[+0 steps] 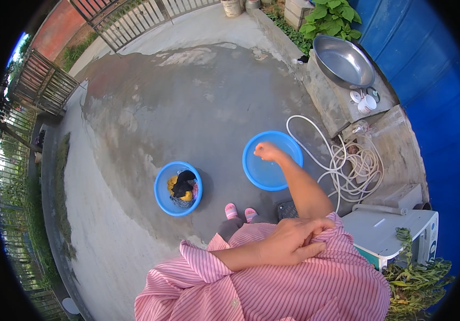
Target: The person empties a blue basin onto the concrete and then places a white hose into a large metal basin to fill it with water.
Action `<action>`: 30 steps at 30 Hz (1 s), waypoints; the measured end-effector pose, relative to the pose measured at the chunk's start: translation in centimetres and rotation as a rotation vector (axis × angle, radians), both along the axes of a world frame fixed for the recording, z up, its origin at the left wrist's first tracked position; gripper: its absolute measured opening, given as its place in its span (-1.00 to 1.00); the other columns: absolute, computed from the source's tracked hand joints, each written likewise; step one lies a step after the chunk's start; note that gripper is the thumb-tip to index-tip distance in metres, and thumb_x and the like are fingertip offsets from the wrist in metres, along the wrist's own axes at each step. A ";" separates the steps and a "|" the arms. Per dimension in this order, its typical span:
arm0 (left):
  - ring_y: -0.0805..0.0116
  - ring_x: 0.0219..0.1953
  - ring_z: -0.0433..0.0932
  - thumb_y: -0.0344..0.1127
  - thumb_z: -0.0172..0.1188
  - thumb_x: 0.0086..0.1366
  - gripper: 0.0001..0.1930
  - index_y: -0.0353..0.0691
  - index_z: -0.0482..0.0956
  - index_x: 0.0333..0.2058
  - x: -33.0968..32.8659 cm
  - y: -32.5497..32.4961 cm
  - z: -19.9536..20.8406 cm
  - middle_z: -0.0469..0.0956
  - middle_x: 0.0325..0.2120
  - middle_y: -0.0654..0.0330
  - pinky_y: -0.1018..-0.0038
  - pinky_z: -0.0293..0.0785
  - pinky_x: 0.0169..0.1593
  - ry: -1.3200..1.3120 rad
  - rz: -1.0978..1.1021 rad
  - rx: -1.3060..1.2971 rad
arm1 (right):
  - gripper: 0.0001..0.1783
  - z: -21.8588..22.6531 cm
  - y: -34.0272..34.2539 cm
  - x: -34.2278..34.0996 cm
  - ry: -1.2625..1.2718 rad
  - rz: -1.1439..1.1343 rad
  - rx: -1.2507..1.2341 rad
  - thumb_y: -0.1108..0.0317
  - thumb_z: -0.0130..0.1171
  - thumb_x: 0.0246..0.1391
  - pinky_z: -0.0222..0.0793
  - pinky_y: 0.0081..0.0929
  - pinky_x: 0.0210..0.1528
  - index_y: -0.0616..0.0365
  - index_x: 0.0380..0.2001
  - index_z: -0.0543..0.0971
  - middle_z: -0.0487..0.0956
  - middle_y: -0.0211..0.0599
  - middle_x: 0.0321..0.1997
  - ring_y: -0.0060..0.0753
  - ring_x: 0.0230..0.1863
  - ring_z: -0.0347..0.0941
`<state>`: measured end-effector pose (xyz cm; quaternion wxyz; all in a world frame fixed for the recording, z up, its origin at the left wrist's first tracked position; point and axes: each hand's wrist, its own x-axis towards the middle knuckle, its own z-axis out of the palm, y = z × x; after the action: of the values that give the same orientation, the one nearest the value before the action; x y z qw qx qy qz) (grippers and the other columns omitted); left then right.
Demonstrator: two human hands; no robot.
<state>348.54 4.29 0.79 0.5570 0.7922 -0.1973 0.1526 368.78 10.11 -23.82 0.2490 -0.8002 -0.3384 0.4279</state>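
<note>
In the blue left basin (197, 185) there are yellow, black and grey cloths (183, 185), while the blue right basin (257, 176) seems to hold clear water. The right hand (267, 151) is above this right basin, curled closed. The left hand (294, 242) touches the striped right sleeve (340, 229), but I cannot tell if it is gripping it

Room: between left basin (175, 166) and right basin (270, 174) | Obstacles, right: hose (370, 170), white machine (387, 230)
</note>
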 end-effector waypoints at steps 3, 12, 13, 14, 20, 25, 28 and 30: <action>0.64 -0.67 0.24 -0.29 -0.11 0.17 -0.72 -0.28 0.11 -0.20 0.5 0.3 -1.4 0.25 -0.70 0.35 0.67 0.21 -0.61 0.803 -0.223 -0.742 | -0.75 5.8 -1.4 5.8 0.279 -0.758 0.297 0.23 -0.01 -0.11 0.28 -0.60 -0.53 0.09 -0.33 0.38 0.42 -0.38 -0.47 -0.58 -0.51 0.37; 0.66 -0.57 0.26 -0.09 0.00 0.10 -0.66 -0.31 0.46 -0.47 2.8 0.4 -4.2 0.39 -0.63 0.32 0.67 0.22 -0.51 0.824 -0.421 -0.504 | -0.71 13.3 -5.8 13.9 0.197 -1.018 0.447 0.23 -0.02 -0.08 0.30 -0.54 -0.44 0.14 -0.29 0.35 0.43 -0.35 -0.42 -0.54 -0.47 0.37; 0.65 -0.53 0.27 -0.06 -0.02 0.10 -0.63 -0.32 0.46 -0.44 3.2 0.6 -4.6 0.40 -0.61 0.31 0.67 0.22 -0.45 0.846 -0.533 -0.579 | -0.71 13.7 -6.0 14.0 0.226 -1.057 0.470 0.24 -0.03 -0.08 0.31 -0.49 -0.40 0.15 -0.27 0.33 0.43 -0.32 -0.39 -0.49 -0.43 0.38; 0.63 -0.49 0.29 -0.02 -0.03 0.11 -0.60 -0.32 0.46 -0.41 3.5 0.9 -5.0 0.42 -0.60 0.31 0.67 0.23 -0.39 0.869 -0.644 -0.654 | -0.71 13.5 -6.0 14.5 0.221 -1.068 0.471 0.24 -0.03 -0.08 0.31 -0.49 -0.40 0.15 -0.27 0.33 0.43 -0.32 -0.39 -0.49 -0.43 0.38; 0.42 0.01 0.10 0.12 0.01 0.01 -0.27 -0.31 0.07 0.01 5.2 4.8 -5.8 0.14 -0.02 0.17 0.45 0.09 0.01 1.352 -1.119 -0.850 | -0.71 14.0 -4.4 17.9 0.491 -1.353 0.795 0.28 -0.03 -0.08 0.32 -0.39 -0.31 0.17 -0.26 0.31 0.43 -0.22 -0.35 -0.37 -0.35 0.40; 0.33 0.07 0.03 0.17 0.03 -0.05 -0.17 -0.32 -0.01 0.04 7.3 10.7 -4.4 0.10 0.01 0.13 0.42 -0.05 0.09 1.161 -1.095 -0.818 | -0.72 14.2 -1.9 19.7 0.495 -1.494 0.851 0.29 -0.03 -0.09 0.34 -0.42 -0.33 0.20 -0.29 0.31 0.42 -0.22 -0.35 -0.37 -0.34 0.39; 0.31 0.08 0.02 0.22 -0.08 -0.01 -0.17 -0.34 -0.02 0.05 8.8 13.6 -2.9 0.08 0.03 0.11 0.46 -0.05 0.09 1.252 -1.327 -0.742 | -0.71 14.2 0.0 21.0 0.449 -1.475 0.821 0.28 -0.02 -0.09 0.34 -0.45 -0.34 0.19 -0.29 0.31 0.43 -0.22 -0.36 -0.39 -0.34 0.40; 0.31 0.08 0.02 0.27 -0.18 0.01 -0.17 -0.36 -0.04 0.04 8.7 14.0 -4.1 0.08 0.02 0.09 0.49 -0.01 0.07 1.049 -1.467 -0.446 | -0.70 14.5 1.4 20.4 0.362 -1.327 0.725 0.25 -0.02 -0.09 0.33 -0.50 -0.36 0.17 -0.28 0.32 0.43 -0.25 -0.35 -0.43 -0.37 0.39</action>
<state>357.25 18.24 -3.30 0.6716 0.3115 -0.3378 -0.5811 389.19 11.47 -9.29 0.7506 -0.6216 0.1386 0.1758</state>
